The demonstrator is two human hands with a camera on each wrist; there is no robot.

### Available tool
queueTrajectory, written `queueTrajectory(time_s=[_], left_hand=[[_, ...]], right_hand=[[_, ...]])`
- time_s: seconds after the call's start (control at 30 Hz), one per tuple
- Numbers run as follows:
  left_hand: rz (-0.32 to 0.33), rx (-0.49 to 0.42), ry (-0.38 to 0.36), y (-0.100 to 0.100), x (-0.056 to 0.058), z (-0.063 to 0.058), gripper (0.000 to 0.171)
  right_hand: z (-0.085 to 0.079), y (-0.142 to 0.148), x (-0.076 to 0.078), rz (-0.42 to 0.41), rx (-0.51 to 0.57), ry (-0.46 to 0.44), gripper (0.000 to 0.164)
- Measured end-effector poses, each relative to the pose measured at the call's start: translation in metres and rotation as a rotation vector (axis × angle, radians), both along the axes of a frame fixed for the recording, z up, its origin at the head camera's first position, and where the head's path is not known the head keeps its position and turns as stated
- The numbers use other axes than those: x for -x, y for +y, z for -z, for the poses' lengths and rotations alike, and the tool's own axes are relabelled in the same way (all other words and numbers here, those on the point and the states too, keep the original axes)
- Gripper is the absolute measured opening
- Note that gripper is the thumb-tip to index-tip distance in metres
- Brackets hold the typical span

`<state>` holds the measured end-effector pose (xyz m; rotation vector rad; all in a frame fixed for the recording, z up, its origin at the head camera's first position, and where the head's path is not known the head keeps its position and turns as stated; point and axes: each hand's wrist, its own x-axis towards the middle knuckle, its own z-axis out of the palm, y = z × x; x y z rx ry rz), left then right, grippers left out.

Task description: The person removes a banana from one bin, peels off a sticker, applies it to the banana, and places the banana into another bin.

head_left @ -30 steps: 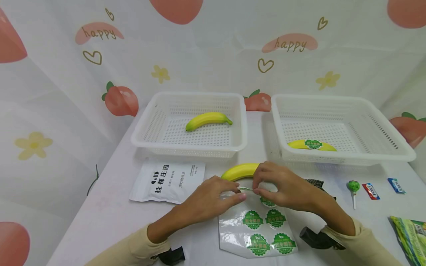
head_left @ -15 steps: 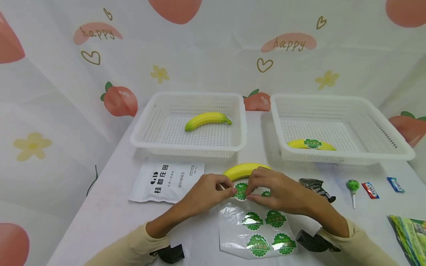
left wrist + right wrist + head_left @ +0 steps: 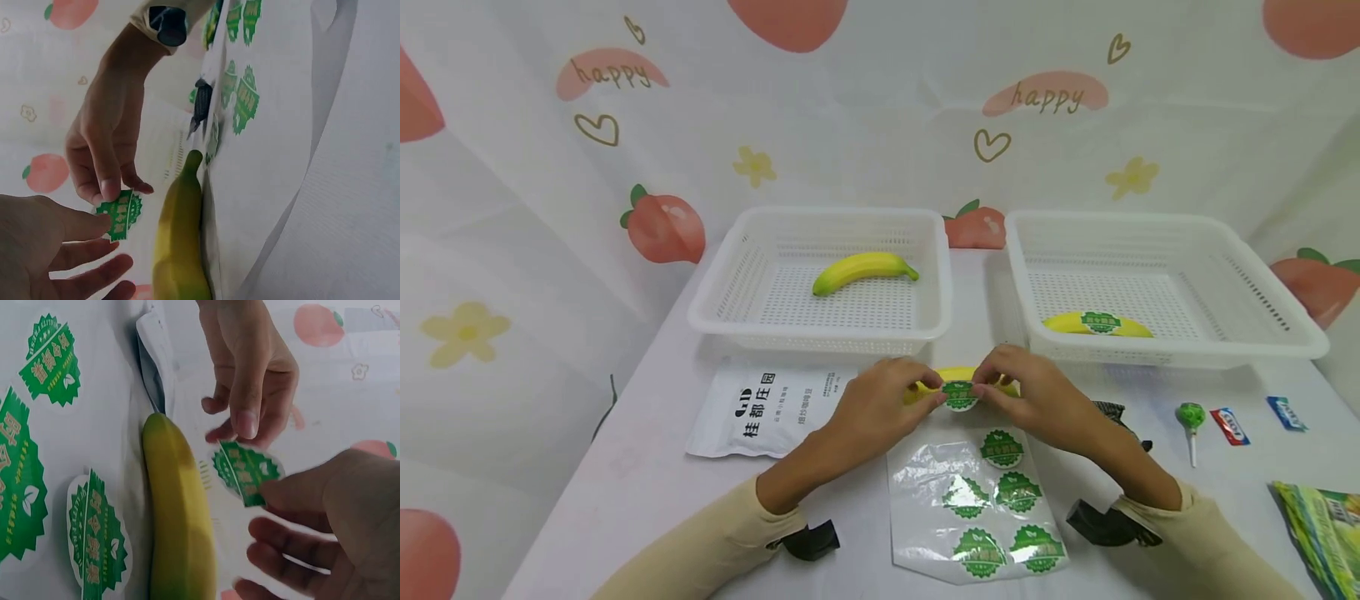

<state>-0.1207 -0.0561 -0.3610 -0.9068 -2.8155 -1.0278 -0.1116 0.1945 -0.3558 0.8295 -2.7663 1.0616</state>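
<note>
A round green-and-white sticker (image 3: 959, 397) is stretched between both hands, just above a yellow banana (image 3: 957, 372) on the table. My left hand (image 3: 883, 404) pinches its left edge between thumb and forefinger, while my right hand (image 3: 1039, 393) pinches the right edge. From the left wrist view, the sticker (image 3: 122, 214) hangs apart from the banana (image 3: 181, 244). The right wrist view also has a gap between the sticker (image 3: 247, 472) and the banana (image 3: 178, 506). A sheet (image 3: 925, 517) with several more green stickers lies nearer me, below the hands.
Behind the hands stand two white baskets: the left basket (image 3: 820, 332) holds a plain banana (image 3: 861, 271), the right basket (image 3: 1172, 346) a stickered banana (image 3: 1101, 323). A white pouch (image 3: 775, 408) lies left. Rightward are a black wrapper (image 3: 1112, 410), lollipop (image 3: 1191, 417), small packets (image 3: 1230, 426) and green bag (image 3: 1322, 533).
The sticker has come off the sheet and moved forward, over the banana. Both hands moved forward with it, and the left hand now pinches its left edge.
</note>
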Motion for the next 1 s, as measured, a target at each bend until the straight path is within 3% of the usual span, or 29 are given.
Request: queueTrajectory(time_s=[0.17,0.37,0.77,1.0], left_hand=[[0.03,0.082,0.057,0.01,0.008,0.006,0.038],[0.042,0.137,0.064,0.021,0.018,0.012,0.045],[0.016,0.077,-0.023,0.027,0.025,0.018,0.036],[-0.001,0.043,-0.043,0.027,0.025,0.021,0.034]], right_hand=[[0.004,0.003,0.007,0.111,0.014,-0.052,0.006],[0.009,0.005,0.014,0.168,0.008,-0.1,0.004],[0.019,0.003,0.017,0.157,0.037,-0.144,0.004],[0.018,0.001,0.015,0.084,0.013,-0.088,0.02]])
